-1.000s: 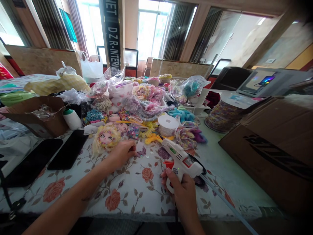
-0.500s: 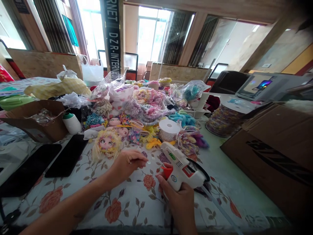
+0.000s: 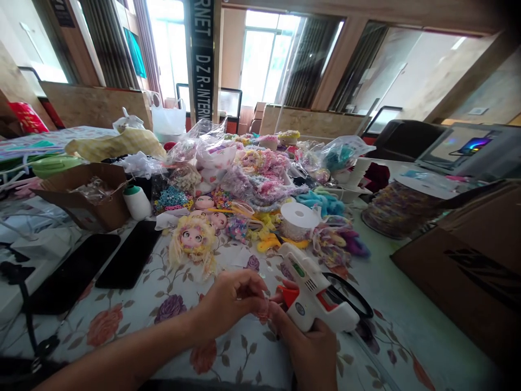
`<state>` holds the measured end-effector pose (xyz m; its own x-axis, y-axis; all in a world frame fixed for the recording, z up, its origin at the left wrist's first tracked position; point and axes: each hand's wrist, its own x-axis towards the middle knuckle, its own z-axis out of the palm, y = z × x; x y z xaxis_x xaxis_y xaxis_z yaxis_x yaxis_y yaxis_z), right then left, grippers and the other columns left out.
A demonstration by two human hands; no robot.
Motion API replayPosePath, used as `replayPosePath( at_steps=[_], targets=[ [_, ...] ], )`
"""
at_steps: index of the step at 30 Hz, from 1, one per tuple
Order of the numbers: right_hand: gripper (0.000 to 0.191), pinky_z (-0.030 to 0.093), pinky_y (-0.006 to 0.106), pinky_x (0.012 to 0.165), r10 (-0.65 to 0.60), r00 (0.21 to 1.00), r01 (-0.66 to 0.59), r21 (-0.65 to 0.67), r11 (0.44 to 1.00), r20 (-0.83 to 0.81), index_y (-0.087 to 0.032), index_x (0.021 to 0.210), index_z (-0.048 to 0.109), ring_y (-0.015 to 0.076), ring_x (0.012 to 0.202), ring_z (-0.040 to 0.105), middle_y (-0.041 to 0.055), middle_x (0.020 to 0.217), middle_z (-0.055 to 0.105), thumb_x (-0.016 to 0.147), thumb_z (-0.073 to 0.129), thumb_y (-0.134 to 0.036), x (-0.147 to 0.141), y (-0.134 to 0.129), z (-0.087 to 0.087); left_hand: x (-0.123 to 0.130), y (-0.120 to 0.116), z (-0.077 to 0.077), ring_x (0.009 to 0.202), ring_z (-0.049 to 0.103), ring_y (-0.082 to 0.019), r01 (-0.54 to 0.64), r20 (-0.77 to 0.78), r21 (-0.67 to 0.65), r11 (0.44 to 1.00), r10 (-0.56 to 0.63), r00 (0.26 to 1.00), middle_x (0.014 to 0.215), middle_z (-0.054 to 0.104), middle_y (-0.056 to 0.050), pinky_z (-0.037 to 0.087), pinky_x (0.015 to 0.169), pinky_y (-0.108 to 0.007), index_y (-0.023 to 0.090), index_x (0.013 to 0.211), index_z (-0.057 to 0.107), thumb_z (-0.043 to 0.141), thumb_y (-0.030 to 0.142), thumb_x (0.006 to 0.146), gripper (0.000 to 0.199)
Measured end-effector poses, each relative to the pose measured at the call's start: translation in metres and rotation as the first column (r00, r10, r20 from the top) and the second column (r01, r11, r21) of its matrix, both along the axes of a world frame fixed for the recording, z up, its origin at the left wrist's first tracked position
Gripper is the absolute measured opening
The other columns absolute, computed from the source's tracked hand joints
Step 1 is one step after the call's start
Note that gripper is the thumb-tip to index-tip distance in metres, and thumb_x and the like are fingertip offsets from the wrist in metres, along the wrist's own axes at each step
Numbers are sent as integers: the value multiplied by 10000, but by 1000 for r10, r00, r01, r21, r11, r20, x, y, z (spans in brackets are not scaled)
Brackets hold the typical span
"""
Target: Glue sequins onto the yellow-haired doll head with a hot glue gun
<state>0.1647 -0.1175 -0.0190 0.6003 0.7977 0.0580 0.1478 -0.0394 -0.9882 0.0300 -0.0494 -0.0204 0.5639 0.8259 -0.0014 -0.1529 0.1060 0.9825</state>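
My right hand is wrapped round a white hot glue gun with a red trigger, its nozzle end tilted up and left. A translucent glue stick trails from its back end. Beside it, my left hand has its thumb and fingers pinched together close to the right hand's fingertips; whatever sits between them is too small to make out. Beyond the left hand lies a doll head with yellow hair, face up on the flowered tablecloth.
Behind are a white spool, doll faces, yarn and beads in a heap. Two dark phones lie at left, near a small carton and a thread cone. A large cardboard box stands right.
My left hand has moved right and down until its fingertips meet those of my right hand. The camera view has turned slightly left. The glue gun stays in my right hand.
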Motion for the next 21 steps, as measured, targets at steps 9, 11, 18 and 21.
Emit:
replayPosePath(
  at_steps=[9,11,18,21],
  targets=[
    [429,478,267,471,51,990,-59,-59,997,-135,-160,868,703,179,503,581,19,608,683,534,806,-409,1,2,-3,-2,-5,4,635,609,-123,-22,-110,142,990,38,993,689,656,-10,472,619,-223,160,804,630,707,204,732,114],
    [436,465,257,458,11,987,-23,-71,997,-161,-156,878,702,169,484,562,3,556,655,536,809,-404,-1,2,-1,-2,-5,6,620,598,-118,-32,-160,175,984,61,985,669,656,-10,464,607,-213,158,778,651,710,210,729,93],
    [519,448,228,456,-2,968,-6,-30,1000,-252,-139,946,682,133,456,510,-22,502,618,520,833,-392,-6,3,11,0,-3,10,601,592,-123,30,-172,226,974,10,985,645,655,-33,435,551,-202,145,672,662,645,197,754,99],
    [523,444,233,440,-40,973,26,-65,998,-228,-124,932,691,146,463,519,-22,484,602,527,824,-427,-6,3,10,-2,-2,11,587,578,-119,27,-191,210,977,14,982,640,648,-27,421,535,-199,141,678,661,624,155,729,64]
  ],
)
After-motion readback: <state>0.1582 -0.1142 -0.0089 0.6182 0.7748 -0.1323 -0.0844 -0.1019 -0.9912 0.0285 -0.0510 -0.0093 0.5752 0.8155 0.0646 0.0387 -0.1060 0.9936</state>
